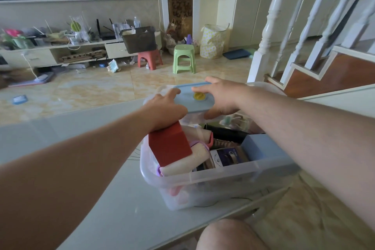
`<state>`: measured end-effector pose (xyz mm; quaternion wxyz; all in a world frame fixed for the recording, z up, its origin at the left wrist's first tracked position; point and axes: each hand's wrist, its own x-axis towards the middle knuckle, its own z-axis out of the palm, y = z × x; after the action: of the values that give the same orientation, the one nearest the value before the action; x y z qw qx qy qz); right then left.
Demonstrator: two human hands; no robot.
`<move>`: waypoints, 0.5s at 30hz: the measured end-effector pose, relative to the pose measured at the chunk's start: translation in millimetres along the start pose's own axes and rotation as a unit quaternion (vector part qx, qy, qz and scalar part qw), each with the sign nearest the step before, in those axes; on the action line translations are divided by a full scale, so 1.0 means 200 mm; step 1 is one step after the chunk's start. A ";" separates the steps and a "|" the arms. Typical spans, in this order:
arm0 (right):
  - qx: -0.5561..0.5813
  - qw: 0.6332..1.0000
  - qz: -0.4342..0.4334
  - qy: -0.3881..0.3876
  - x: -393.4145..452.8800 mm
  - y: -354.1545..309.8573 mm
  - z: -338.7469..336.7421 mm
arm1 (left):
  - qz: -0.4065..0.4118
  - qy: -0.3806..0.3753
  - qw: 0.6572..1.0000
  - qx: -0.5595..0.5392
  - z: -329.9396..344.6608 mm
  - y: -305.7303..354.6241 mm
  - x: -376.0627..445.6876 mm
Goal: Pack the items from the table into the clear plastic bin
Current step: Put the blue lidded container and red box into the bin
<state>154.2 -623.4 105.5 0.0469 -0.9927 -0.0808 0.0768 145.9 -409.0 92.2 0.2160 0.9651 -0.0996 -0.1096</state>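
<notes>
Both hands hold a blue-lidded food container (192, 97) level over the far end of the clear plastic bin (203, 178), which stands on the pale glass table (81, 158). The container's long axis runs left to right across the view, its lid facing up with a yellow round valve (198, 96) near the middle. The left hand (164, 107) grips the left end, thumb reaching onto the lid's top and the other fingers curled under, out of sight. The right hand (219, 97) grips the right end, with one finger lying along the top of the lid and others curled beneath the near edge. The container's clear body is mostly hidden by the hands, so its depth is hard to judge.

In the bin, a red box (169, 146) stands tilted at the left, its top touching the left wrist. Just beside it lie cream rollers (186, 160) with pink and purple ends, their axes slanting from near left to far right. A dark printed box (227, 157) sits in the middle, and a pale blue tray (261, 148) runs along the right side. What looks like a black item behind it is partly covered by the right forearm, and things low in the bin blur through its cloudy wall
</notes>
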 end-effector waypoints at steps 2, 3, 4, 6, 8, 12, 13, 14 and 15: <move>-0.019 1.000 0.002 -0.003 0.00 0.00 0.00 | -0.005 -0.053 0.999 -0.005 -0.01 0.02 -0.03; -0.019 1.000 0.008 -0.010 0.00 0.01 -0.01 | -0.002 -0.076 0.997 -0.016 -0.02 0.02 -0.04; -0.017 1.000 0.014 -0.017 -0.01 0.01 -0.02 | -0.001 -0.093 0.995 -0.029 -0.02 0.03 -0.05; -0.032 0.999 0.026 -0.020 -0.02 0.01 -0.04 | 0.005 -0.100 0.994 -0.049 -0.02 0.02 -0.08; -0.074 0.996 0.040 -0.003 -0.03 -0.02 -0.01 | 0.014 -0.075 0.996 -0.051 -0.01 0.01 -0.09; -0.018 0.999 0.024 0.022 -0.02 0.00 0.14 | 0.035 -0.005 0.996 -0.085 0.02 -0.03 -0.07; 0.037 0.999 0.020 0.022 -0.03 0.04 0.15 | 0.045 0.018 0.995 -0.093 0.02 -0.04 -0.07; 0.086 0.996 0.020 0.015 -0.05 0.08 0.16 | 0.054 0.041 0.993 -0.096 0.01 -0.05 -0.07; 0.111 0.994 0.022 0.005 -0.07 0.11 0.17 | 0.062 0.060 0.991 -0.104 0.00 -0.06 -0.07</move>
<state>138.8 -644.7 71.4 0.1550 -0.9834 -0.0494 0.0809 135.0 -395.1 88.1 0.3268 0.9343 -0.1344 -0.0471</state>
